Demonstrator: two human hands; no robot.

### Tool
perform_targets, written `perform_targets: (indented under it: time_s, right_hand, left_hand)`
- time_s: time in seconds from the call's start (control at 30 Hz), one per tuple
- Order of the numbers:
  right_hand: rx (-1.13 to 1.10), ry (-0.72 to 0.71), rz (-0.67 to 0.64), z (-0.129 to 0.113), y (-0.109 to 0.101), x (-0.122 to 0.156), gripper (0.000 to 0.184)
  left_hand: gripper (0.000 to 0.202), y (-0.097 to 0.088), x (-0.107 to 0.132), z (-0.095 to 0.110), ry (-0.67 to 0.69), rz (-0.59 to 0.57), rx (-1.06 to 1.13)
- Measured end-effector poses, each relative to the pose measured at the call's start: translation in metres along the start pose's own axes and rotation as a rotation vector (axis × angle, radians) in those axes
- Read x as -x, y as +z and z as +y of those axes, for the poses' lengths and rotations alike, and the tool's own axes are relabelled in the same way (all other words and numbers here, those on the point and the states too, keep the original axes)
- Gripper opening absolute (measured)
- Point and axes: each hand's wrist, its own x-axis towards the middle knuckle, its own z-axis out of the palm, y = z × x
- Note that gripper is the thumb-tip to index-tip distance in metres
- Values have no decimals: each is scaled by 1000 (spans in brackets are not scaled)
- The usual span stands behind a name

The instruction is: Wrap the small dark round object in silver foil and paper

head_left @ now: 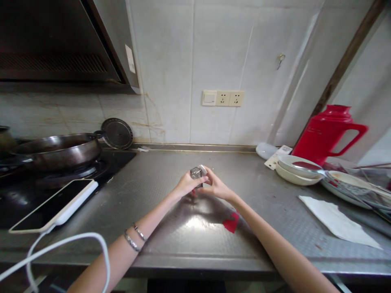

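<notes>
Both arms reach out over the steel counter (159, 179). My left hand (185, 185) has its fingers closed around a small dark, shiny container (195, 173) that stands upright. From the other side, my right hand (217, 186) is closed with its fingertips on a small whitish piece (203, 169) at the container's top right edge. Whether that piece is a lid or a cloth, I cannot tell. My fingers cover the container's lower part. A torn red scrap (231, 222) lies on the counter beside my right forearm.
At left, a steel pan (58, 151) sits on the black stove, with a phone (51, 203) and white cable (76, 236) in front. To the right are a red thermos (326, 132), stacked bowls (299, 169), plates with utensils and a white paper (339, 221).
</notes>
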Motion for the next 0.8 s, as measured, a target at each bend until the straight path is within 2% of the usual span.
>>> perform_targets:
  time_s: [0.2,0.37,0.53,0.63,0.7,0.8]
  right_hand:
    - [17,14,66,10,5,0,83]
    - [-4,24,133,9,2,0,85]
    - [-140,123,159,3,-3,-4,86]
    - [-186,188,219,0,-4,-5,82]
    - [-189,220,270,-2,-2,-6,76]
    - [-238,232,292,-2,0,-6,58]
  left_hand:
    - [54,3,3,0,-24,-40,-32]
    - [60,1,3,3,-26,-102,33]
    - [75,-12,0,1,-13,-265,171]
    - [88,-15,-2,-5,15,-388,164]
    - [99,-12,-3,-10,74,-400,151]
    - [118,-5,-5,-14,235,-318,202]
